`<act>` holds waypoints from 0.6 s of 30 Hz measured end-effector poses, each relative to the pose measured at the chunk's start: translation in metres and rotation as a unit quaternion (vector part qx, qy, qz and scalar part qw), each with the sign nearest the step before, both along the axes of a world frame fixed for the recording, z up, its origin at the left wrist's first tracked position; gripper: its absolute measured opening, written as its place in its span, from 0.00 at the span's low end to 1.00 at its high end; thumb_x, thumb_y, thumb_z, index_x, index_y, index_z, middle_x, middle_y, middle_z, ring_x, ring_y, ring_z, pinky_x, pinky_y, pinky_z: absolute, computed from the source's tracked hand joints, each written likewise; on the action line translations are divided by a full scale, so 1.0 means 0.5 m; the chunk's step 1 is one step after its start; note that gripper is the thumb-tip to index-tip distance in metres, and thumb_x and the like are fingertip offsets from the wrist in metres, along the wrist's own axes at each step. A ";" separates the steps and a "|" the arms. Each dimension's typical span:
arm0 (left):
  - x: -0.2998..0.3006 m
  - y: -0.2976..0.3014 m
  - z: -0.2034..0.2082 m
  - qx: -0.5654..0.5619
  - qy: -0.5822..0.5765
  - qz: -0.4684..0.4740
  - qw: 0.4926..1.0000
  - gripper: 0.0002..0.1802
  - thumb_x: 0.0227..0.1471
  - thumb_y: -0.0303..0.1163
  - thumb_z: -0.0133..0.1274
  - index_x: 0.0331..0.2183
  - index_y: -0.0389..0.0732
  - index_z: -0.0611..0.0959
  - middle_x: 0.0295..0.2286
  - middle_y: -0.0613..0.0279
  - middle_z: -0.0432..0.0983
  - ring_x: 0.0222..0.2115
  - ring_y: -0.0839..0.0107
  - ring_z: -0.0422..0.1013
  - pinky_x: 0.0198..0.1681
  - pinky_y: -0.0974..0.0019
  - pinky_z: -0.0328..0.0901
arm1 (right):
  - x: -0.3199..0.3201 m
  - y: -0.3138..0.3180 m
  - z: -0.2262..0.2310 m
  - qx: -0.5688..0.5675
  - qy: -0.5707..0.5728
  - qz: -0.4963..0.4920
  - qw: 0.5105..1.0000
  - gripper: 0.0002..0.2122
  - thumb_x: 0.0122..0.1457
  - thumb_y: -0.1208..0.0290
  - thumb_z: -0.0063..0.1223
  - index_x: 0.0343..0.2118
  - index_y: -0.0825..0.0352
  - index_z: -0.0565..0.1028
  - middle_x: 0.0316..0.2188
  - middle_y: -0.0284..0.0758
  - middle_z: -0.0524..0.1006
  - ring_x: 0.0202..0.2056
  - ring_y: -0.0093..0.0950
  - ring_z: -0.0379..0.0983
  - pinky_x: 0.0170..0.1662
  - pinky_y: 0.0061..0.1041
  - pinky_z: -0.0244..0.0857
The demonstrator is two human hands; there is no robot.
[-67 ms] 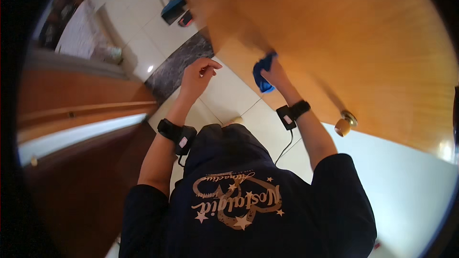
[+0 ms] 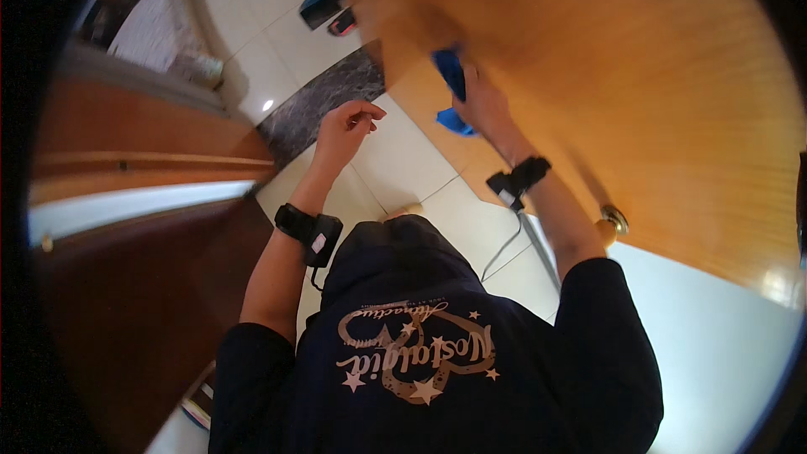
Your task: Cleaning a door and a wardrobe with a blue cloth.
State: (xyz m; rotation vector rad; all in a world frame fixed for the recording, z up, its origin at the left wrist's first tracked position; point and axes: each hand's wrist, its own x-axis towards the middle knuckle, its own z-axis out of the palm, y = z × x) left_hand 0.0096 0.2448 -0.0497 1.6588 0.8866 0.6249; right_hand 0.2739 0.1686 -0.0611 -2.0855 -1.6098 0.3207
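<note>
A crumpled blue cloth is in my right hand, pressed against the light wooden door. One part of it sticks out above my fingers, and another hangs below them. My fingertips are partly hidden by the cloth and my hand. My left hand hovers over the floor between the door and the frame. Its fingers curl loosely, index finger and thumb apart, and nothing shows in them.
A round door knob juts from the door near my right forearm. At left stands a brown door frame. A dark stone threshold crosses the pale tiles. Beyond it are a teal dustpan and a dark-and-red object.
My right hand has moved up the door with the blue cloth, which now spreads into two parts. The left hand has stayed nearly still. The view has shifted slightly.
</note>
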 end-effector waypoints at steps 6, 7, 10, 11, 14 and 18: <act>-0.139 -0.042 -0.109 -0.156 -0.023 0.130 0.979 0.11 0.53 0.22 0.45 0.35 0.35 0.82 0.29 0.65 0.77 0.28 0.78 0.71 0.35 0.74 0.68 | 0.052 0.234 0.080 0.059 -0.355 0.166 0.918 0.26 0.47 0.77 0.54 0.53 0.57 0.68 0.55 0.38 0.66 0.55 0.40 0.62 0.54 0.39 0.60; -0.152 -0.056 -0.129 -0.182 -0.015 0.150 0.972 0.10 0.56 0.25 0.46 0.36 0.37 0.82 0.30 0.66 0.77 0.29 0.78 0.71 0.36 0.73 0.67 | 0.093 0.254 0.039 0.103 -0.411 0.190 0.885 0.25 0.49 0.76 0.51 0.54 0.59 0.68 0.56 0.38 0.65 0.57 0.39 0.59 0.56 0.40 0.57; -0.127 -0.099 -0.170 -0.230 -0.014 0.238 0.943 0.10 0.54 0.23 0.46 0.36 0.35 0.81 0.29 0.64 0.77 0.28 0.79 0.71 0.35 0.75 0.67 | 0.260 0.296 -0.158 -0.025 -0.545 0.291 0.786 0.21 0.56 0.69 0.43 0.54 0.64 0.69 0.59 0.37 0.63 0.61 0.36 0.54 0.59 0.43 0.51; -0.132 -0.132 -0.198 -0.241 -0.019 0.252 0.937 0.10 0.54 0.23 0.46 0.36 0.35 0.81 0.29 0.64 0.77 0.28 0.79 0.71 0.35 0.75 0.67 | 0.299 0.257 -0.262 -0.082 -0.569 0.311 0.757 0.22 0.58 0.62 0.44 0.54 0.68 0.68 0.57 0.38 0.65 0.60 0.36 0.57 0.59 0.42 0.51; -0.283 -0.300 -0.254 -0.263 0.041 0.389 0.882 0.09 0.54 0.24 0.48 0.36 0.36 0.82 0.30 0.63 0.77 0.28 0.79 0.71 0.34 0.74 0.67 | 0.127 -0.004 -0.484 -0.348 -0.263 0.301 0.848 0.33 0.60 0.45 0.39 0.53 0.75 0.67 0.52 0.50 0.69 0.54 0.43 0.62 0.61 0.35 0.52; -0.181 -0.277 -0.378 -0.306 -0.041 0.488 0.816 0.10 0.54 0.24 0.48 0.37 0.37 0.82 0.30 0.63 0.77 0.28 0.79 0.70 0.33 0.75 0.66 | 0.551 -0.212 -0.682 -0.347 -0.526 0.516 0.580 0.23 0.60 0.58 0.34 0.53 0.67 0.70 0.58 0.38 0.66 0.62 0.39 0.52 0.65 0.44 0.37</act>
